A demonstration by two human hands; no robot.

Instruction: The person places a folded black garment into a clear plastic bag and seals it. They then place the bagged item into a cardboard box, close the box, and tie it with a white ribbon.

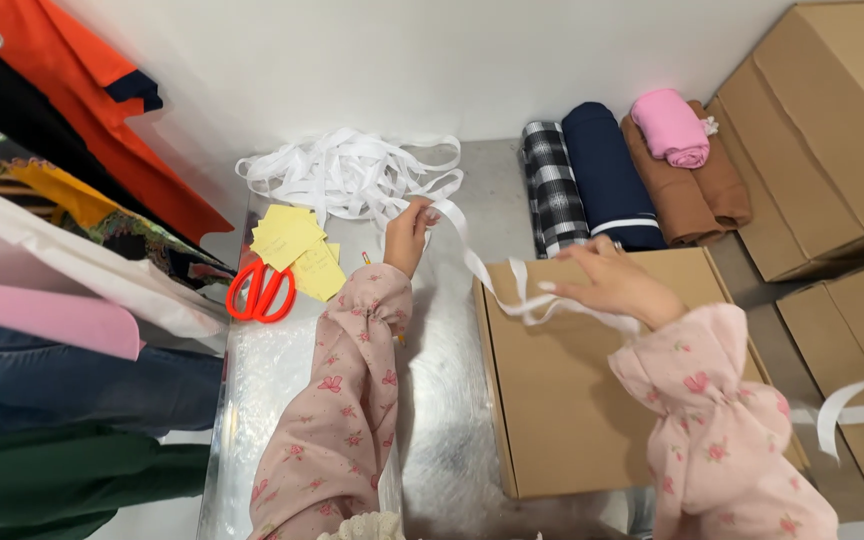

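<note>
Hanging garments at 9 o'clock, then orange scissors and yellow notes on the foil-covered desk. Left hand pinches the white ribbon just off the ribbon pile at 12. Right hand grips the ribbon over the flat cardboard box at 3. Best kept taut, without twists. Folded fabrics and stacked cartons crowd 1–2 o'clock.
</note>
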